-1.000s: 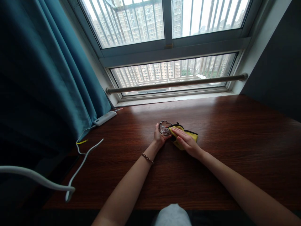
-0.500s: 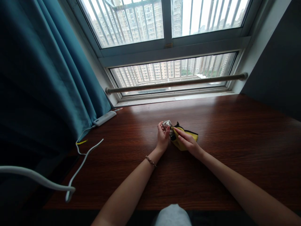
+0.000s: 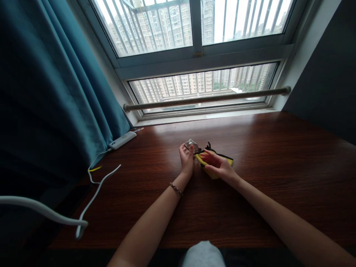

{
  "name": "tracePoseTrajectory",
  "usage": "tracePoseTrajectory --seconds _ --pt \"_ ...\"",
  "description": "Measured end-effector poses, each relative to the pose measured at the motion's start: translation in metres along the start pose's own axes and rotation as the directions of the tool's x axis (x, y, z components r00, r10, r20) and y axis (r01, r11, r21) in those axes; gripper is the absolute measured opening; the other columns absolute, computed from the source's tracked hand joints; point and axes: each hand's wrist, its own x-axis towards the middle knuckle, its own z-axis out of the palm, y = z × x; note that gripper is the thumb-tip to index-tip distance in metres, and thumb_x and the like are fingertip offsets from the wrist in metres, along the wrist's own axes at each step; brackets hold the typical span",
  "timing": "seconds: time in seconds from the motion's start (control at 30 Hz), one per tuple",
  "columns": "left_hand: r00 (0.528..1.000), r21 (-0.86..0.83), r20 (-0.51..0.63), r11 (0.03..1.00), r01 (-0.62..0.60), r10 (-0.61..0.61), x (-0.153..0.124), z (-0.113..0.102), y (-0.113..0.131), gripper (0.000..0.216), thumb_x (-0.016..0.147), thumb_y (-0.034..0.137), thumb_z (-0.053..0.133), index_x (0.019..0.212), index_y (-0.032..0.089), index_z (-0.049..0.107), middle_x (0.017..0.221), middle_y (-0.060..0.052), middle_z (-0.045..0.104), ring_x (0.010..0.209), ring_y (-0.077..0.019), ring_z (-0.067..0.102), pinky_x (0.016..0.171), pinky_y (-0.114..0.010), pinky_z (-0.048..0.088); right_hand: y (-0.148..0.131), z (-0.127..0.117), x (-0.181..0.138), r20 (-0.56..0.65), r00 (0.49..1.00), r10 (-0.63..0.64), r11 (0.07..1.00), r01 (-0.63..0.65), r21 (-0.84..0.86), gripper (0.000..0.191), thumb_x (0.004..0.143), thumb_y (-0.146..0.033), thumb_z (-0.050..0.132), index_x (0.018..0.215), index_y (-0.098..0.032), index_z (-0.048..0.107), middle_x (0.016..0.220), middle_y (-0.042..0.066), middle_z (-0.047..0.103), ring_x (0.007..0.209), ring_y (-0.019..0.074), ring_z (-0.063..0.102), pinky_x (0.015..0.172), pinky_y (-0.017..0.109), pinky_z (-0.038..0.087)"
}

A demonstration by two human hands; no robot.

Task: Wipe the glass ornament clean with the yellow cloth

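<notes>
A small yellow pouch [image 3: 213, 174] with black trim lies on the wooden table before me. My left hand [image 3: 187, 160] is closed around a shiny, see-through or silvery crinkled item [image 3: 191, 144]; its exact kind is unclear. That item is just left of the pouch's edge, and dark bits show between the two. Over the pouch is my right hand [image 3: 221, 167], its fingers bent at the pouch's upper left edge and the thumb lower down, with the pouch in its grasp. The fingertips are partly hidden.
A white power strip [image 3: 122, 140] lies at the table's back left by the blue curtain [image 3: 83, 74]. White cables [image 3: 100, 185] and a yellow tie [image 3: 95, 168] run along the left side. A metal bar [image 3: 208, 99] crosses the window behind the table.
My left hand has moved slightly left with the shiny item, away from the pouch. My right hand's fingers and thumb have spread wider at the pouch's edge, which now reaches further left.
</notes>
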Motion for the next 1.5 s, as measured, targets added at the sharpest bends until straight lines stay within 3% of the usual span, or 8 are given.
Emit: tracePoseTrajectory --seconds 0.3,0.43,0.6,0.97,1.03,1.1,1.2,1.5 --pt "0.926 -0.445 -0.032 0.835 0.324 -0.376 0.022 -0.015 0.011 0.045 0.087 0.051 0.036 0.106 0.012 0.048 0.097 -0.016 0.058 0.078 -0.0257 0.062 0.063 -0.036 0.052 -0.009 0.007 -0.008 -0.048 0.987 -0.155 0.445 0.027 -0.895 0.045 0.076 -0.024 0.063 0.118 -0.012 0.053 0.106 0.012 0.049 0.096 0.0258 0.048 0.085 0.037 0.041" --pt "0.887 -0.517 0.025 0.753 0.407 -0.462 0.023 -0.022 0.017 0.053 0.085 0.052 0.03 0.1 0.006 0.05 0.092 -0.022 0.059 0.08 -0.0283 0.061 0.06 -0.033 0.052 -0.008 -0.006 -0.005 -0.389 0.913 -0.121 0.611 -0.241 -0.754 0.019 0.082 -0.027 0.045 0.088 -0.017 0.06 0.089 0.008 0.055 0.08 0.0229 0.053 0.076 0.034 0.042" --pt "0.88 -0.513 0.053 0.743 0.43 -0.473 0.025 -0.026 0.016 0.054 0.083 0.052 0.03 0.098 0.005 0.052 0.091 -0.024 0.059 0.076 -0.0267 0.062 0.057 -0.032 0.052 0.001 -0.042 0.008 -0.775 0.587 0.232 0.909 -0.415 -0.042 0.023 0.07 -0.036 0.048 0.084 -0.018 0.05 0.086 0.01 0.058 0.086 0.0288 0.055 0.075 0.04 0.047" --pt "0.886 -0.509 0.125 0.738 0.444 -0.447 0.028 -0.03 0.02 0.057 0.08 0.051 0.029 0.098 0.005 0.057 0.087 -0.022 0.06 0.065 -0.0251 0.06 0.05 -0.031 0.049 -0.046 -0.046 0.008 -0.004 0.975 0.222 0.891 -0.201 0.407 0.044 0.073 -0.027 0.063 0.116 -0.018 0.055 0.115 0.008 0.056 0.104 0.0265 0.053 0.091 0.04 0.042" --pt "0.884 -0.532 0.119 0.722 0.442 -0.453 0.029 -0.031 0.021 0.055 0.08 0.05 0.029 0.096 0.006 0.058 0.086 -0.021 0.06 0.066 -0.0251 0.059 0.049 -0.031 0.048 -0.055 -0.038 0.005 0.373 0.893 0.253 0.911 -0.35 0.219 0.046 0.072 -0.026 0.067 0.116 -0.014 0.058 0.111 0.008 0.058 0.104 0.0267 0.053 0.092 0.038 0.04" --pt "0.878 -0.549 0.116 0.707 0.445 -0.464 0.031 -0.031 0.021 0.054 0.079 0.05 0.029 0.094 0.007 0.058 0.087 -0.021 0.06 0.067 -0.0252 0.058 0.048 -0.031 0.048 -0.058 -0.03 0.002 0.689 0.624 0.367 0.906 -0.408 -0.114 0.04 0.076 -0.029 0.065 0.11 -0.009 0.062 0.106 0.009 0.06 0.103 0.0259 0.053 0.093 0.034 0.039" --pt "0.875 -0.552 0.108 0.703 0.448 -0.472 0.031 -0.031 0.021 0.055 0.079 0.051 0.029 0.092 0.006 0.058 0.089 -0.022 0.059 0.068 -0.0256 0.058 0.048 -0.03 0.048 -0.057 -0.022 0.002 0.817 0.392 0.422 0.894 -0.326 -0.306 0.036 0.081 -0.033 0.059 0.107 -0.009 0.064 0.105 0.009 0.061 0.103 0.0227 0.054 0.092 0.027 0.038" --pt "0.869 -0.528 0.128 0.708 0.468 -0.479 0.029 -0.029 0.023 0.056 0.08 0.05 0.028 0.093 0.006 0.058 0.088 -0.023 0.059 0.066 -0.0245 0.058 0.047 -0.029 0.048 -0.093 0.039 -0.04 0.504 0.644 0.576 0.518 0.19 -0.834 0.04 0.056 -0.033 0.079 0.088 -0.013 0.064 0.081 0.007 0.062 0.068 0.0219 0.057 0.055 0.027 0.045"
